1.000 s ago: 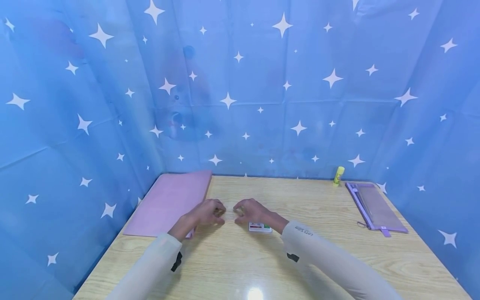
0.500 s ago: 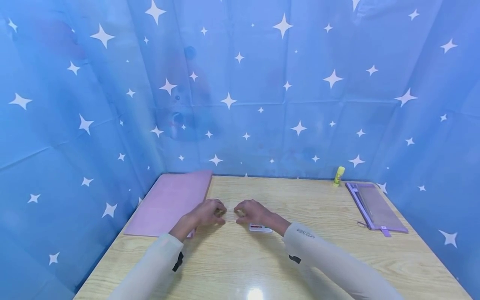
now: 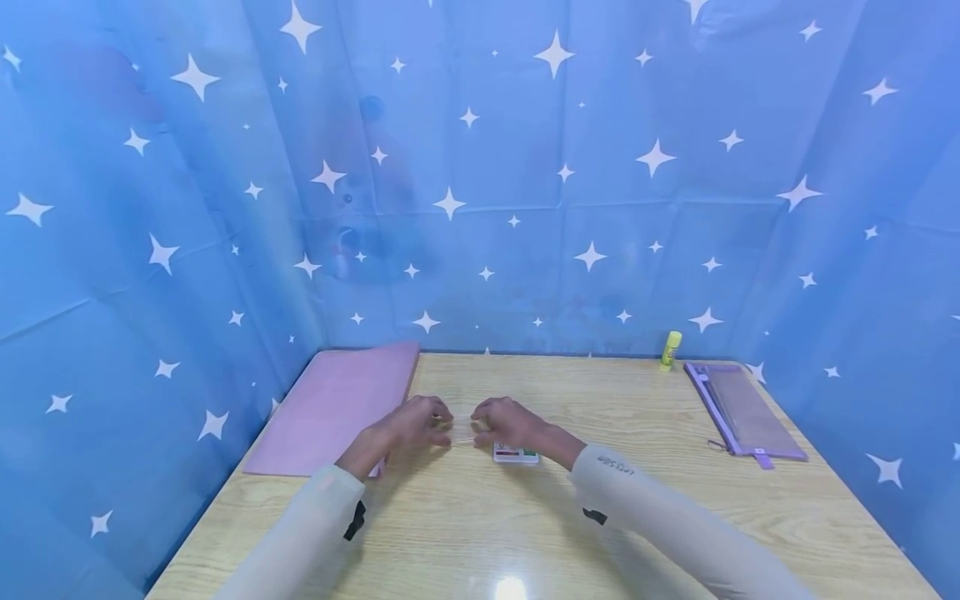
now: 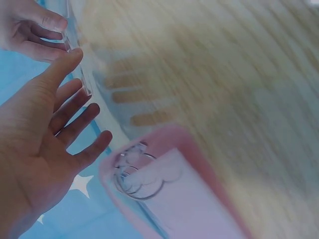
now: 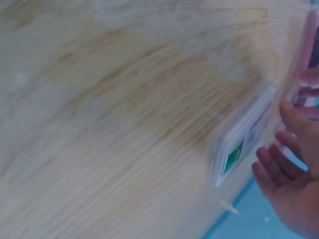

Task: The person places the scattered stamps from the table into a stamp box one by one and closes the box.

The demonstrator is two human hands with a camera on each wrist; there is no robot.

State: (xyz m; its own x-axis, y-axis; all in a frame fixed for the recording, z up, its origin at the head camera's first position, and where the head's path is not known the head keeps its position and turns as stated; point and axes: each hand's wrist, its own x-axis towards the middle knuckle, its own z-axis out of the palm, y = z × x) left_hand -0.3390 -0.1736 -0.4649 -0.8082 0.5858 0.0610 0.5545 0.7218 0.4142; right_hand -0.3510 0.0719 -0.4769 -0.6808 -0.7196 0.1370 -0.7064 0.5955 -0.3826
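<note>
A clear, thin plastic piece [image 4: 86,82] spans the gap between both hands, seen nearly edge-on in the left wrist view. My left hand [image 3: 415,423] pinches one end between thumb and fingers, its outer fingers spread apart. At the opposite end, my right hand [image 3: 510,423] pinches it the same way. Just under and in front of the right hand lies a small white flat case [image 3: 516,457] with red and green patches, partly covered by that hand. The right wrist view shows this case [image 5: 244,142] on the wooden table, apart from the fingers.
A pink folder [image 3: 337,408] lies on the table [image 3: 450,533] at the left; metal rings [image 4: 137,174] show inside it. At the back right stands a yellow-green glue stick [image 3: 671,351], beside a purple zip pouch [image 3: 750,412]. A blue starry curtain [image 3: 480,167] encloses the table.
Both hands stay nearly in place, still pinching the clear piece. Its near edge shows more plainly between them, and more of the white case is visible. The head view has shifted slightly.
</note>
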